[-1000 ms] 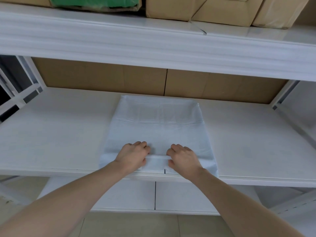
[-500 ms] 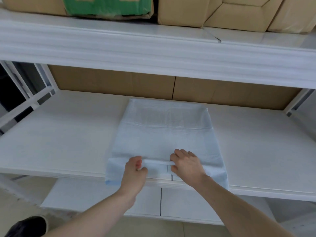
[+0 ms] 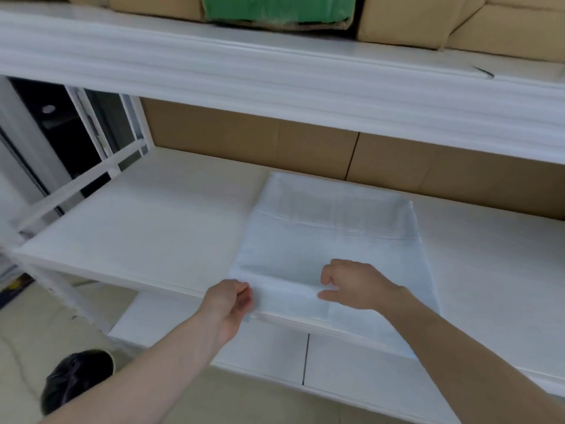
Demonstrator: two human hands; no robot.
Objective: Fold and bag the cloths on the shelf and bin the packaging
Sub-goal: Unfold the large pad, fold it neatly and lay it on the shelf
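A pale blue cloth [image 3: 330,240] lies spread flat on the white middle shelf [image 3: 137,234], its near edge hanging slightly over the shelf's front. My left hand [image 3: 229,301] pinches the cloth's near left corner at the shelf edge. My right hand [image 3: 354,283] has curled fingers gripping the folded near hem of the cloth, further right. No bag or packaging shows in this view.
Cardboard boxes [image 3: 428,22] and a green-wrapped box [image 3: 275,10] sit on the upper shelf [image 3: 275,71]. Brown cardboard [image 3: 305,148] backs the middle shelf. A lower shelf [image 3: 260,356] lies below. A dark shoe [image 3: 76,377] is on the beige floor at lower left.
My left hand slid leftward along the near hem to the cloth's left corner. My right hand stayed on the hem. The view swung left and down.
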